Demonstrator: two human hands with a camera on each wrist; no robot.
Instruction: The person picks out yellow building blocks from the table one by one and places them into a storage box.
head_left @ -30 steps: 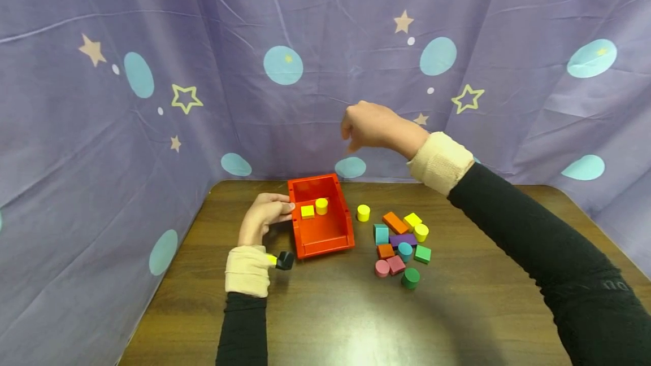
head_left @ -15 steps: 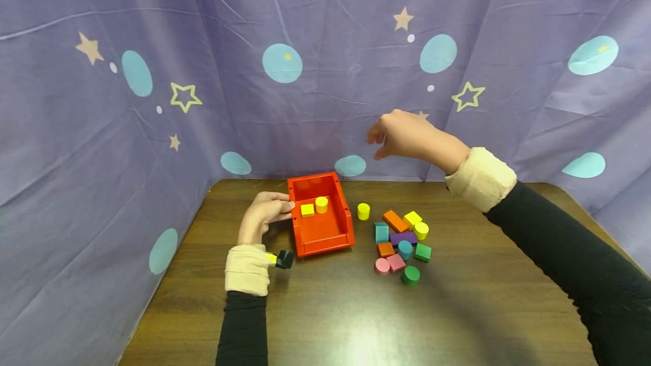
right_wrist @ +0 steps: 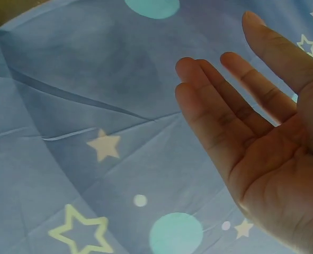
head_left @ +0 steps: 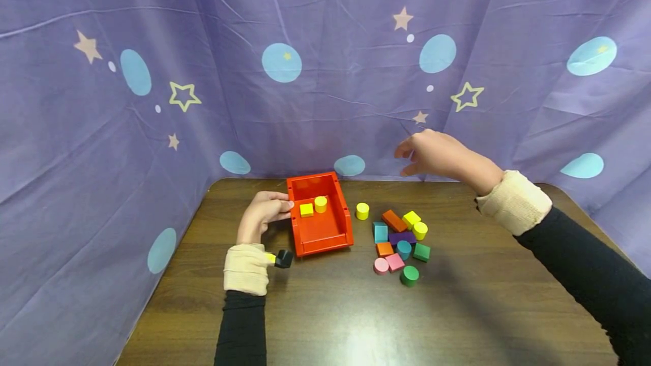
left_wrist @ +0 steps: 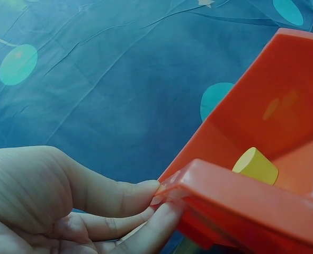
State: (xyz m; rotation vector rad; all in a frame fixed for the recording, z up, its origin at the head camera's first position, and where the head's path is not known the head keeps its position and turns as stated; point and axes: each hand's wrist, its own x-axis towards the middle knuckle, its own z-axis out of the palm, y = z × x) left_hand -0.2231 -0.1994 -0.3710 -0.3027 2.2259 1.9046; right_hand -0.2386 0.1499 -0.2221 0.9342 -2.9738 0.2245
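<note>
My left hand (head_left: 264, 213) pinches the left wall of a red plastic bin (head_left: 321, 236) between thumb and fingers; the left wrist view shows the thumb (left_wrist: 119, 197) on the bin's rim. Inside the bin stand a yellow cylinder (head_left: 320, 204) and a yellow block (head_left: 306, 210). My right hand (head_left: 432, 154) hangs in the air above the back of the table, with nothing in it. In the right wrist view its palm (right_wrist: 283, 159) is bare and the fingers are loosely spread. Nearest below it are an orange block (head_left: 394, 221) and another yellow block (head_left: 411, 219).
Right of the bin a yellow cylinder (head_left: 362, 211) stands alone. A cluster of small blocks holds a purple block (head_left: 402, 238), teal block (head_left: 380, 232), pink cylinder (head_left: 381, 266) and green cylinder (head_left: 409, 275), among others. A patterned purple curtain (head_left: 325, 72) hangs behind the wooden table (head_left: 325, 309).
My right hand has moved right and down, away from above the bin, and its fingers have loosened. My left hand and the bin have stayed in place.
</note>
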